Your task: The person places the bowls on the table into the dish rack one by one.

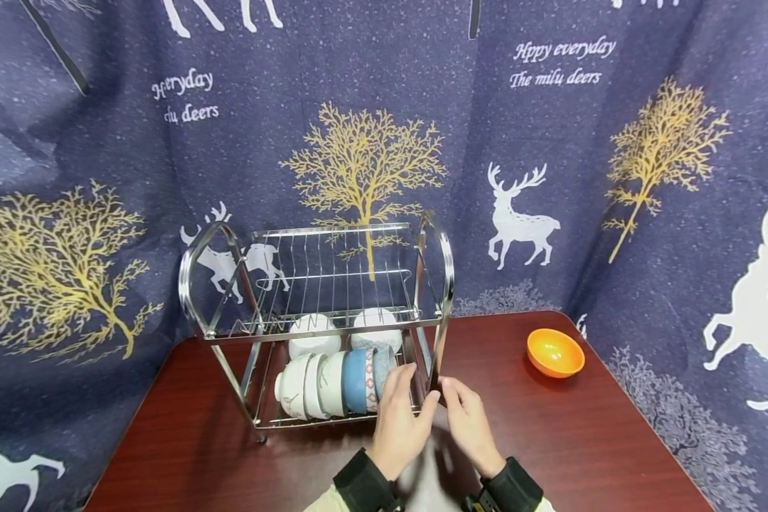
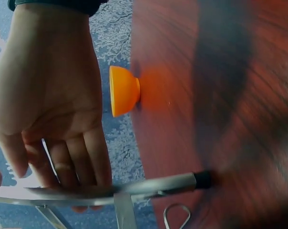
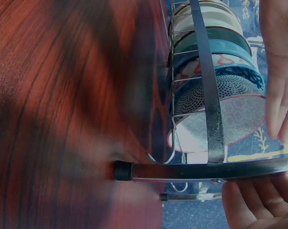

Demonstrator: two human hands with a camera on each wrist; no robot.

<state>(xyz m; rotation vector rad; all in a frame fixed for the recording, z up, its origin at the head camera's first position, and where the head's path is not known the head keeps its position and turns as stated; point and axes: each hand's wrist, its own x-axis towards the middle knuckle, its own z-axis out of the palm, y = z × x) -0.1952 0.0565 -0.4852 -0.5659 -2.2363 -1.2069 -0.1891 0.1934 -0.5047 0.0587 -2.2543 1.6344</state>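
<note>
A two-tier metal dish rack [image 1: 449, 277] stands on the table. Its lower tier holds a row of bowls on edge, among them a blue bowl [image 1: 354, 384] and a pale green bowl [image 1: 331, 387]. My left hand [image 1: 398, 430] is in front of the row's right end, fingers straight, holding nothing; in the right wrist view its fingers look apart from the bowls. From the rack's right side, my right hand [image 1: 472, 427] touches the front post [image 2: 149, 186] with extended fingers. Part of those fingers is hidden behind the post in the left wrist view.
An orange bowl [image 1: 553, 353] sits upright on the table to the right. White bowls [image 1: 312, 345] are at the back of the lower tier. The upper tier [image 1: 333, 274] is bare wire. A patterned blue cloth [image 1: 371, 71] hangs behind the reddish-brown table [image 1: 589, 441].
</note>
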